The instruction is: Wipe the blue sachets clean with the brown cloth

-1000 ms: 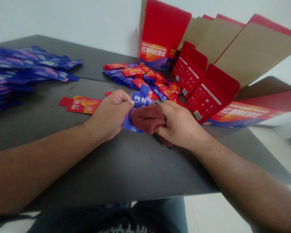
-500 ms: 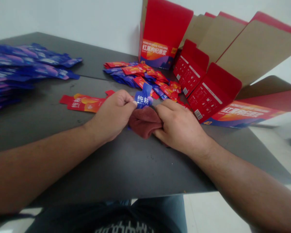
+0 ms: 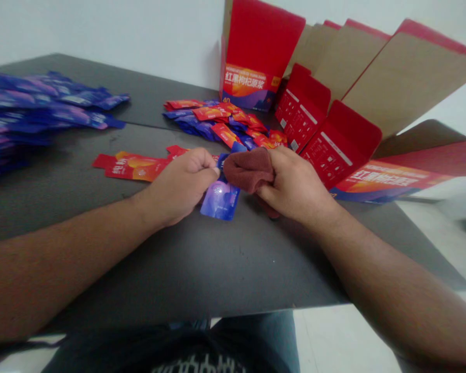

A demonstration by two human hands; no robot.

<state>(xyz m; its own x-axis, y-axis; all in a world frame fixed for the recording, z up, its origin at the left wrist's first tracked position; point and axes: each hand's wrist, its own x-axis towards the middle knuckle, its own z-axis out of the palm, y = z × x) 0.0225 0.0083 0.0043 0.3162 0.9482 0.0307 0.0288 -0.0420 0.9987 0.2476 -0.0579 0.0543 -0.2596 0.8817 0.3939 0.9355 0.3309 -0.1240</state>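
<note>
My left hand point(image 3: 188, 184) is closed, pinching the left edge of a blue-purple sachet point(image 3: 220, 201) between thumb and finger. In my right hand point(image 3: 295, 184) is a folded brown cloth point(image 3: 248, 170), which lies over the upper part of that sachet and hides most of its printing. Only the lower body and a bit of the top tab of the sachet show. Just beyond my left hand, a red-orange sachet point(image 3: 134, 166) lies flat on the dark table point(image 3: 178, 274), with part of another red sachet point(image 3: 176, 151) behind my knuckles.
A mixed heap of red and blue sachets point(image 3: 213, 114) lies behind my hands. To the left is a large pile of blue sachets point(image 3: 42, 106). Open printed cartons stand at the back point(image 3: 252, 85) and right point(image 3: 396, 178), their flaps raised. The table's front edge is near my legs.
The brown cloth in my right hand has moved up and to the right across the blue sachet, uncovering its lower body and covering its upper printing. My left hand keeps its pinch.
</note>
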